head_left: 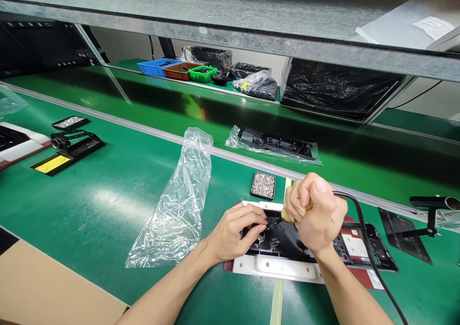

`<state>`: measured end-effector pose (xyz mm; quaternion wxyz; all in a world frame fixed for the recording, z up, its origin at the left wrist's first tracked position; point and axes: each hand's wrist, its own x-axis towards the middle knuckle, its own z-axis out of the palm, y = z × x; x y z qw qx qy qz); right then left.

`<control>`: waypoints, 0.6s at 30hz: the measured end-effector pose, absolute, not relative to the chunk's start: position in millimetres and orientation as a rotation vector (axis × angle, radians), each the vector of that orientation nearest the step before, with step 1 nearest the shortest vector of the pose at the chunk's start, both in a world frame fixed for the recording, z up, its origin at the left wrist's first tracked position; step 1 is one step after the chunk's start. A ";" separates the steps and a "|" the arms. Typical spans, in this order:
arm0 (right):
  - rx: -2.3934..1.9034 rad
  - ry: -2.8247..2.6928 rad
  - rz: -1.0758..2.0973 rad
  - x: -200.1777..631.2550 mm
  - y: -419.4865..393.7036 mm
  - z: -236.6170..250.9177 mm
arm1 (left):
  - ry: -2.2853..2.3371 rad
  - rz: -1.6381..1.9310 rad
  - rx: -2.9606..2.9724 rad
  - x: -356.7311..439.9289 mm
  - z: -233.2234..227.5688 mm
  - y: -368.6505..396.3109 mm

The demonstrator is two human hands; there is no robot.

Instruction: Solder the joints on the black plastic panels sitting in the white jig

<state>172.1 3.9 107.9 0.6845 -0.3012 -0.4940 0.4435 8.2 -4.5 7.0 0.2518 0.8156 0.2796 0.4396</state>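
My right hand [318,214] is wrapped round the yellowish handle of a soldering iron [286,215], its tip pointing down and left at a black plastic panel [293,241]. A black cord [363,229] trails from behind that hand to the front. The panel lies in a white fixture [283,266] on a dark red base. Over the panel's left end, my left hand [233,231] has thumb and fingers pinched close to the iron's tip; anything between them is hidden. Just behind the fixture sits a small black tray [263,198] of tiny metallic pieces.
A clear plastic bag [176,210] lies left of the fixture. Behind stands a bagged black part [275,143]. Iron stands [427,214] [68,150] are at right and left. Blue [154,68], brown and green bins line the back, under a metal shelf [230,32].
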 end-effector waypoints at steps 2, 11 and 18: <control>-0.678 -1.105 0.997 172.0 3.7 108.1 | 0.758 1.199 2.218 8.3 6.6 -4.2; -0.664 -1.107 1.002 171.6 5.0 108.0 | 0.750 1.199 2.218 8.3 5.3 -3.7; -0.670 -1.111 0.999 169.8 4.7 103.5 | 0.760 1.197 2.221 6.6 2.0 -3.2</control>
